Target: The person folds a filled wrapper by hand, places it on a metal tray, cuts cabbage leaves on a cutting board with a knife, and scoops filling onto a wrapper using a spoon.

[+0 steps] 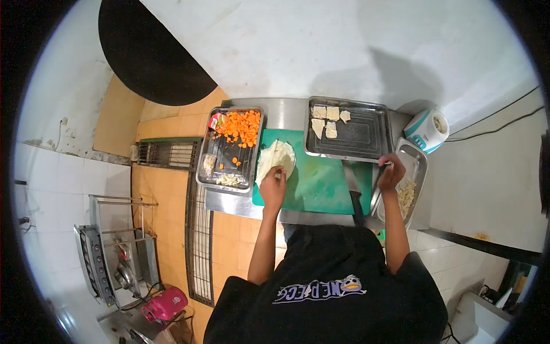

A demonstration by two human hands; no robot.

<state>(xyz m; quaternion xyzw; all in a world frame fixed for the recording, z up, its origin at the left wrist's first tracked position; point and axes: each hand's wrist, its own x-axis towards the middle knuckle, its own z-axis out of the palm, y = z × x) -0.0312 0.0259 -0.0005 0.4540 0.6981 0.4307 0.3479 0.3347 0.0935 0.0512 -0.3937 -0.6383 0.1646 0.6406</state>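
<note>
Honestly, that dough sheet (282, 153) looks floppy, so support its edge wide; can't tell if left hand (273, 184) or right hand (392, 174) is gripping.

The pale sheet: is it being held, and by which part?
The left hand touches the near part of the pale sheet; whether it grips cannot be told.

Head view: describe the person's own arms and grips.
Left grip and right grip are human hands without gloves; wrists and forearms are bare. Loose black sleeves end near the elbows, on a black shirt with purplish lettering.
</note>
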